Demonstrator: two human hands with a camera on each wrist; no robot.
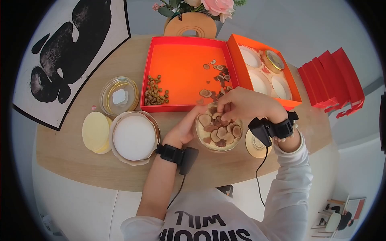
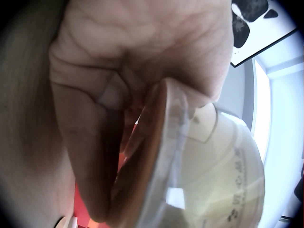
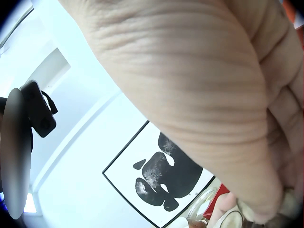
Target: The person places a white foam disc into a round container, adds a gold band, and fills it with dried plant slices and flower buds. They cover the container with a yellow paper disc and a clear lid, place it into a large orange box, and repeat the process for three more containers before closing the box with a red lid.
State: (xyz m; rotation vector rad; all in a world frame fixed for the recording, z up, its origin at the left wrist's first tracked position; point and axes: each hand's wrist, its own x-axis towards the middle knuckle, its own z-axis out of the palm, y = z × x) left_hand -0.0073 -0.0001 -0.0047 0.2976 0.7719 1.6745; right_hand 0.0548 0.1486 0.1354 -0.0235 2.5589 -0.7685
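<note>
The left hand (image 1: 185, 128) curls round the clear tub (image 2: 218, 166) near the red box (image 1: 177, 108), likely light, best held by its wall; the right hand (image 1: 251, 104) narrows its fingers at probably brittle slices (image 1: 229, 138), any pinch unclear.

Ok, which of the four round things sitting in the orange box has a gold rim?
The gold-rimmed container, in the back right corner of the orange box. The other three round pieces look plain white.

Lettering on my shirt (image 1: 209, 205)
Upside down, I read "WILL" and "SMOO…"; the print on my clear container (image 2: 213, 175) is illegible.
</note>
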